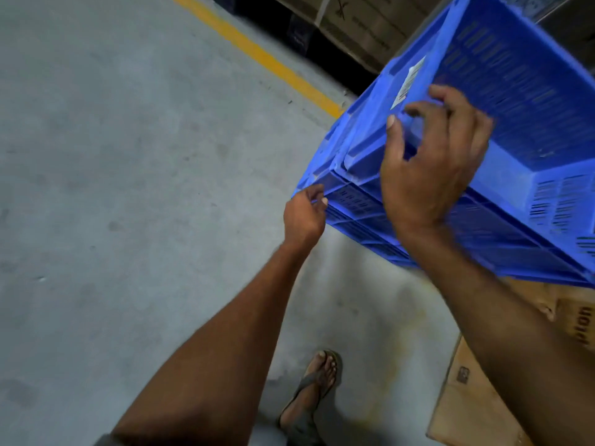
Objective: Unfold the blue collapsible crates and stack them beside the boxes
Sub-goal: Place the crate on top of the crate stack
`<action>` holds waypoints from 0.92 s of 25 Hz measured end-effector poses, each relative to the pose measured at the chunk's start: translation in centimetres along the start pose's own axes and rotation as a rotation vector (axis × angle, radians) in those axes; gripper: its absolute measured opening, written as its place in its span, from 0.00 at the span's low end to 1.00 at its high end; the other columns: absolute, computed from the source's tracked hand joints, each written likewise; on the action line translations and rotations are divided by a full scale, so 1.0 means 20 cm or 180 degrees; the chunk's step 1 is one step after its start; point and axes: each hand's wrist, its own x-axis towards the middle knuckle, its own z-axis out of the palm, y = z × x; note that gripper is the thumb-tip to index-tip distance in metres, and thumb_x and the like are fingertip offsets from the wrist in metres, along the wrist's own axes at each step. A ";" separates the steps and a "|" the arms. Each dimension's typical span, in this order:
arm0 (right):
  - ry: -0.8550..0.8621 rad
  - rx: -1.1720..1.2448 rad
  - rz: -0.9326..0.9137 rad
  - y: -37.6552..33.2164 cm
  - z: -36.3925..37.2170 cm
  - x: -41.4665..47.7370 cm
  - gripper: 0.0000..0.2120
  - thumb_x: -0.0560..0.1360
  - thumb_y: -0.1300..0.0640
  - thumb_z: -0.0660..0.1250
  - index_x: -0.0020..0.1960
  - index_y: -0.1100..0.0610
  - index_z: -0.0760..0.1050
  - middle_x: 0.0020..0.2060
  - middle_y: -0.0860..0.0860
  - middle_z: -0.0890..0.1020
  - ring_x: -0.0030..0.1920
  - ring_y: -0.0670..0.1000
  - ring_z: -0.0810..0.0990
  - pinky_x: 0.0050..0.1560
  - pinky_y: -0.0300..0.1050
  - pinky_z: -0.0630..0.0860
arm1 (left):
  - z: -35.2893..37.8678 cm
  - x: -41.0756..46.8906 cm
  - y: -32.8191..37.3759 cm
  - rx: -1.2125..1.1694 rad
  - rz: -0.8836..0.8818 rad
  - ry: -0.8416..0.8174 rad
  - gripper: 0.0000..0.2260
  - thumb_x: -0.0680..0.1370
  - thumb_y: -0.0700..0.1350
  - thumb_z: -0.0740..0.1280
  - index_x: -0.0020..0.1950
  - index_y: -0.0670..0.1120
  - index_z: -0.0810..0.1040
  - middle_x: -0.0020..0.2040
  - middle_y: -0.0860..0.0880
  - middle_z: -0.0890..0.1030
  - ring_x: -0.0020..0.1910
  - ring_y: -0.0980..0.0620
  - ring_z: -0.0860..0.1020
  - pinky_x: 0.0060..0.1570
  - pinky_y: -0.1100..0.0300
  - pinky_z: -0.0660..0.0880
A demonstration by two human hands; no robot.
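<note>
Two bare forearms reach from the bottom edge toward a blue crate [502, 130], unfolded and carried tilted above the concrete floor [112, 188]. At the crate's near rim, the right hand [428, 169] curls over the edge, fingers hooked inside the wall and thumb pressed on the outer face, gripping it. Lower and to the left of that hand, the left hand [304, 215] pinches the crate's bottom corner between thumb and fingers, closed on the plastic. Just above the right hand's fingers, a white label [409, 82] sticks to the slotted inner wall. Beneath the right wrist and forearm lie brown cardboard boxes [476, 397], printed lettering partly cut off at the frame's edge. Below the left hand, a foot in a sandal [317, 384] stands on the floor beside those boxes. Beyond the left hand, a yellow painted line [257, 53] runs diagonally across the concrete, with more cartons [363, 24] stacked in shadow behind it, blurred.
</note>
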 end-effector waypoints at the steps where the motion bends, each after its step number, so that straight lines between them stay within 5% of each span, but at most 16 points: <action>1: 0.0029 0.0113 -0.0264 -0.02 0.00 -0.12 0.05 0.78 0.56 0.69 0.49 0.57 0.81 0.52 0.52 0.83 0.50 0.59 0.80 0.51 0.54 0.75 | 0.01 0.03 -0.02 -0.0001 0.0146 -0.0022 0.13 0.77 0.41 0.69 0.62 0.44 0.82 0.56 0.48 0.85 0.56 0.49 0.83 0.61 0.52 0.77; 6: -0.1182 0.0421 0.1177 0.12 0.29 -0.46 0.11 0.77 0.57 0.67 0.57 0.55 0.83 0.49 0.52 0.86 0.50 0.55 0.83 0.50 0.50 0.78 | 0.09 0.24 0.00 -0.0051 0.0640 0.0073 0.20 0.77 0.40 0.70 0.70 0.44 0.76 0.63 0.48 0.82 0.60 0.51 0.81 0.62 0.56 0.76; 8: -0.1176 0.0498 0.1410 0.15 0.40 -0.50 0.11 0.78 0.51 0.68 0.55 0.55 0.83 0.44 0.53 0.86 0.43 0.56 0.81 0.44 0.48 0.75 | 0.10 0.34 0.01 -0.0012 0.0840 0.0052 0.19 0.77 0.43 0.70 0.69 0.45 0.78 0.61 0.49 0.83 0.59 0.53 0.81 0.62 0.57 0.76; 11: -0.1214 0.0650 0.1682 0.10 0.53 -0.51 0.11 0.79 0.48 0.68 0.43 0.54 0.79 0.31 0.55 0.77 0.32 0.52 0.65 0.36 0.42 0.61 | 0.12 0.41 -0.06 -0.0156 0.1006 -0.0050 0.14 0.76 0.45 0.70 0.62 0.45 0.83 0.55 0.50 0.86 0.55 0.54 0.83 0.60 0.53 0.78; 16: -0.0958 0.0990 0.1912 0.04 0.61 -0.54 0.08 0.79 0.55 0.68 0.51 0.55 0.85 0.40 0.54 0.87 0.41 0.54 0.84 0.41 0.45 0.74 | 0.10 0.42 -0.05 -0.0995 0.0626 -0.0380 0.08 0.80 0.49 0.68 0.49 0.47 0.85 0.41 0.49 0.83 0.40 0.51 0.80 0.41 0.51 0.82; 19: -0.0498 0.1302 0.2298 0.05 0.61 -0.50 0.12 0.78 0.48 0.68 0.41 0.53 0.83 0.32 0.51 0.84 0.35 0.51 0.84 0.39 0.47 0.78 | 0.06 0.49 0.11 -0.0569 0.0153 -0.0514 0.12 0.77 0.56 0.70 0.38 0.49 0.80 0.35 0.49 0.78 0.36 0.52 0.76 0.34 0.57 0.81; 23: -0.0726 0.0863 0.2059 0.04 0.60 -0.43 0.18 0.77 0.45 0.68 0.34 0.55 0.78 0.28 0.50 0.82 0.30 0.49 0.81 0.32 0.45 0.74 | 0.05 0.52 0.16 -0.0294 0.0327 -0.0762 0.06 0.76 0.49 0.71 0.44 0.47 0.80 0.36 0.47 0.79 0.37 0.50 0.79 0.38 0.51 0.84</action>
